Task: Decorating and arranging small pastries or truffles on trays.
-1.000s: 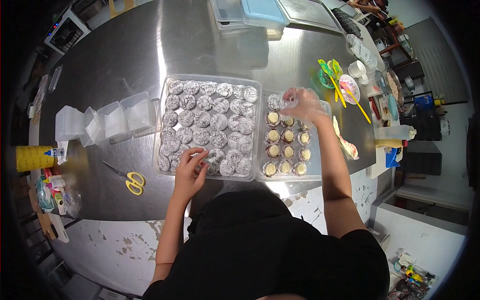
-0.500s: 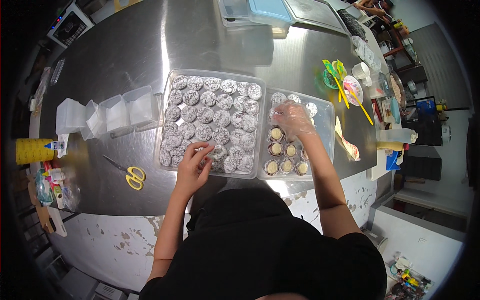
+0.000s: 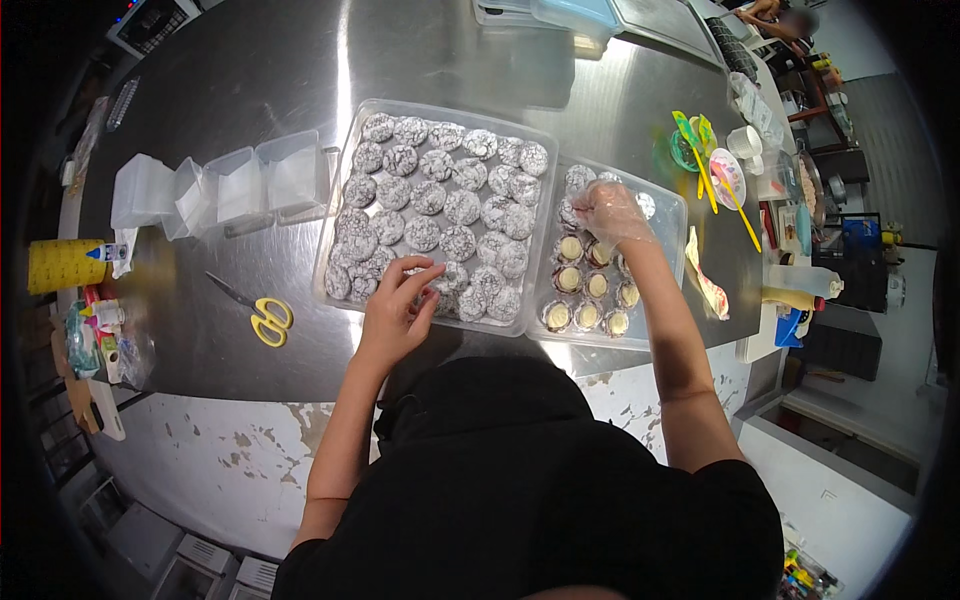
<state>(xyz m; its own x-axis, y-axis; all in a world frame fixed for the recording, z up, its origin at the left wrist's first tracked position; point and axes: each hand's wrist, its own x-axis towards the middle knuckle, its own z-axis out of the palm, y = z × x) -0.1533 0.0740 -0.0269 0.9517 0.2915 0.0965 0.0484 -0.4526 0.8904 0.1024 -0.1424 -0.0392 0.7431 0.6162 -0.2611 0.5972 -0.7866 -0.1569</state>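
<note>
My bare left hand (image 3: 398,312) hovers at the near edge of a large clear plastic tray (image 3: 328,220), fingers bent and apart, over crinkle cookies (image 3: 462,207) dusted with white powder. My right hand (image 3: 612,212), in a thin clear plastic glove, is over a smaller clear container (image 3: 672,255) to the right. Its fingers are drawn together at the left of that container; whatever they grip is hidden. Just nearer to me, dark cookies with round cream-coloured tops (image 3: 570,278) lie in rows. Several powdered cookies (image 3: 579,178) lie beyond the hand.
Clear plastic boxes (image 3: 240,185) lined with white sheets stand left of the tray. Yellow-handled scissors (image 3: 270,320) lie nearer me. Spatulas (image 3: 698,160), a white bowl (image 3: 728,178) and a stained piping bag (image 3: 707,275) are at the right. Lidded containers (image 3: 575,14) sit at the far edge.
The whole view has shifted, so the table sits higher and further right. My right hand's fingers are drawn closer together, and more cream-topped cookies show beside it. My left hand stays near the tray's edge.
</note>
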